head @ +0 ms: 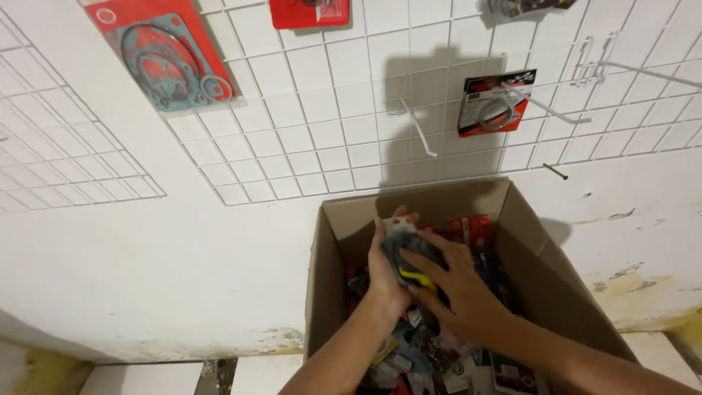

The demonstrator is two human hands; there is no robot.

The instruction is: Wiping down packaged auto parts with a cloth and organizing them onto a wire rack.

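Observation:
Both my hands reach into an open cardboard box [329, 241] that stands against a white wall. My left hand [386, 272] grips a small packaged part [406, 247], grey and dark with a yellow patch, from its left side. My right hand [457, 287] lies over the same pack from the right, fingers spread across it. The box holds several more small packs [468, 228] in red, black and blue.
A white wire grid panel [344, 132] hangs on the wall above the box, with bare metal hooks [419, 132]. On it hang a red gasket pack [164, 58], a red-and-black pack [493, 102] and others at the top edge. A second grid [66, 146] is at left.

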